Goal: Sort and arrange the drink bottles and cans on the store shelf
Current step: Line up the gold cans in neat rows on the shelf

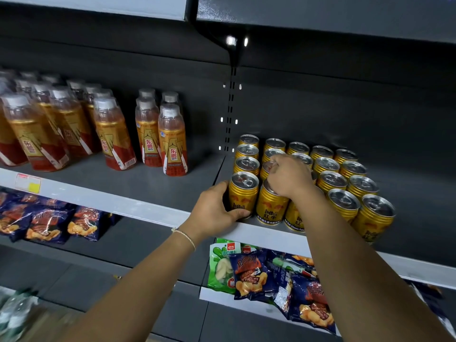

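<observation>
Several gold Red Bull cans (344,208) stand in rows on the right part of the grey shelf (148,181). My left hand (214,208) grips the front-left can (243,193) from its left side, thumb across its base. My right hand (290,176) reaches over the second column, its curled fingers on the top of a can (271,206) in the front row. On the shelf's left part, several orange-gold drink bottles (172,141) with white caps stand in loose groups.
A white price rail (123,203) runs along the shelf's front edge. Below it lie dark blue snack bags (49,223) at left, and more blue bags (254,275) with a green one at right. A slotted upright (230,107) divides the back wall.
</observation>
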`<state>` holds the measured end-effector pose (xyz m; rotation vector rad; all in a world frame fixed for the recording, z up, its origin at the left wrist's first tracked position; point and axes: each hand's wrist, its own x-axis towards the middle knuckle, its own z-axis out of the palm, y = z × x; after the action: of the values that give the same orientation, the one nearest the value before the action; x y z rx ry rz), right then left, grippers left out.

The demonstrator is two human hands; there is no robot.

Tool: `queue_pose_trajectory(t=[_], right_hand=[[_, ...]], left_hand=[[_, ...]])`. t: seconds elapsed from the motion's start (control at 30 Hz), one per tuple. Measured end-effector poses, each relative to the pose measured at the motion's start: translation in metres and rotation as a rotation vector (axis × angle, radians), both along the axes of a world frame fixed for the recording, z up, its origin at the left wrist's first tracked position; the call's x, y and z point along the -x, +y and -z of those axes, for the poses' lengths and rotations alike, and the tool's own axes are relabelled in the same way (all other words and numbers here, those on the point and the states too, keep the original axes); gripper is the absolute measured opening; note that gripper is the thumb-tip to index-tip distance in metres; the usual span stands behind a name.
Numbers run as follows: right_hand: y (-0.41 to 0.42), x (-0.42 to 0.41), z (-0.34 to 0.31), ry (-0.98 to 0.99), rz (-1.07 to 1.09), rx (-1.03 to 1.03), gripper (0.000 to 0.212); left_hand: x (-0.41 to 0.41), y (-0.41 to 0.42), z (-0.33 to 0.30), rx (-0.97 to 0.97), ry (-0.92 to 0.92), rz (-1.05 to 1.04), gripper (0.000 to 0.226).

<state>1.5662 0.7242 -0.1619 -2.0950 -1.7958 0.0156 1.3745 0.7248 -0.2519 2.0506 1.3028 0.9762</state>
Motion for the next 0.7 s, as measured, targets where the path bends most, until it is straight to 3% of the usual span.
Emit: queue_pose_trajectory(t=[0.53,0.6,0.7], right_hand=[[-0.005,0.005,-0.003,-0.010,0.025,-0.028,0.029],[-0.007,0.005,-0.006,0.040,0.007,-0.083,0.024],[-0.010,0.000,-0.016,0.282,-0.043,-0.187,0.021]], left_hand=[[0.002,-0.007,-0.006,-0.012,0.102,0.019,0.077],[0.003,-0.008,-0.010,0.004,0.115,0.026,0.088],[0.008,-0.008,-0.015,0.063,0.129,0.041,0.105]])
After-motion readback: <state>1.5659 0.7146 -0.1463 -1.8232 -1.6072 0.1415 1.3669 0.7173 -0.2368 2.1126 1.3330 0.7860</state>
